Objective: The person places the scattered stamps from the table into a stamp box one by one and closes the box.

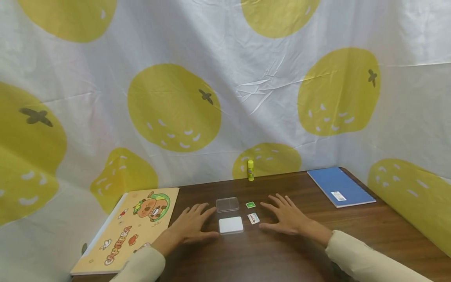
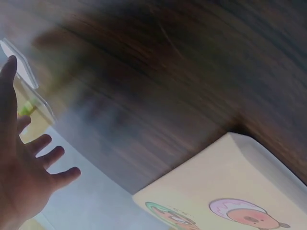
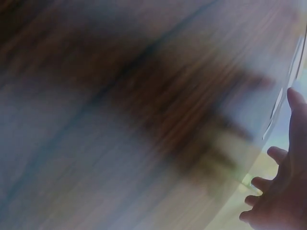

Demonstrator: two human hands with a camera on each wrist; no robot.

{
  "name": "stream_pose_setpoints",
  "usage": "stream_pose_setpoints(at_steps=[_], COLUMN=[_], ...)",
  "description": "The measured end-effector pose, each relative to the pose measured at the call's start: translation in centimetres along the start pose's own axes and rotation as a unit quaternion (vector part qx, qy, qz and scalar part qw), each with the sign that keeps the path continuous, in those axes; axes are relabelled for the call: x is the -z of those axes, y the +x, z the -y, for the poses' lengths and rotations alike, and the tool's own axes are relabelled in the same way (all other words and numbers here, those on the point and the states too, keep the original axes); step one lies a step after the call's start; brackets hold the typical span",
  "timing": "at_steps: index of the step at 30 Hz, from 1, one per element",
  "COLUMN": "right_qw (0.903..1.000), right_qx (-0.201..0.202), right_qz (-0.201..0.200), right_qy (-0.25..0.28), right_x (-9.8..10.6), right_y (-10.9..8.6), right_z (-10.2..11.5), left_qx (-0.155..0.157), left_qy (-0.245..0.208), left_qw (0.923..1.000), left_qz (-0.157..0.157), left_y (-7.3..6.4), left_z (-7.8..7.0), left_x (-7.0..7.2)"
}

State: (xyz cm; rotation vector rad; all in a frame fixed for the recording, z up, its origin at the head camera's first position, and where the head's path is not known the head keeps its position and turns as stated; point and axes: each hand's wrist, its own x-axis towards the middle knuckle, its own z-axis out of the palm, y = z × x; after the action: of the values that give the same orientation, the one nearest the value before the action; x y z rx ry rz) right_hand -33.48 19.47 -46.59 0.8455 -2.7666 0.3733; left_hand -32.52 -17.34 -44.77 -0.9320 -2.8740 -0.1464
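Note:
My left hand (image 1: 194, 224) is spread over the table with nothing in it, its thumb pointing at a clear case (image 1: 231, 232) with a white insert. Behind that case lies a clear plastic lid (image 1: 227, 205). My right hand (image 1: 286, 216) has its fingers spread and holds nothing, just right of two small pieces: a green square (image 1: 250, 205) and a white card with a red print (image 1: 253, 218). In the left wrist view the left hand (image 2: 24, 177) shows splayed fingers. The right wrist view has the right hand (image 3: 283, 182) at its edge, fingers apart.
A yellow glue stick (image 1: 250, 170) stands upright at the table's back edge. A capybara-printed board or book (image 1: 134, 227) lies at the left, a blue spiral notebook (image 1: 341, 187) at the back right. A fruit-patterned curtain (image 1: 246, 117) hangs behind the brown table (image 1: 267, 258).

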Motion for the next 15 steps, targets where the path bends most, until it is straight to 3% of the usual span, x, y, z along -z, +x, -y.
stream_pose_setpoints(at_steps=[9, 15], right_qw=[0.9998, 0.9996], right_qx=[0.02, 0.009], right_qz=[-0.002, 0.001], right_qy=[0.008, 0.026], right_x=[-0.5, -0.6], right_y=[0.7, 0.9], right_z=[0.6, 1.3], left_qx=[-0.015, -0.02], left_qy=[-0.021, -0.031], left_qw=[0.9997, 0.9992], left_qz=[0.004, 0.014], left_y=[0.8, 1.1], left_z=[-1.0, -1.4], left_x=[-0.2, -0.2])
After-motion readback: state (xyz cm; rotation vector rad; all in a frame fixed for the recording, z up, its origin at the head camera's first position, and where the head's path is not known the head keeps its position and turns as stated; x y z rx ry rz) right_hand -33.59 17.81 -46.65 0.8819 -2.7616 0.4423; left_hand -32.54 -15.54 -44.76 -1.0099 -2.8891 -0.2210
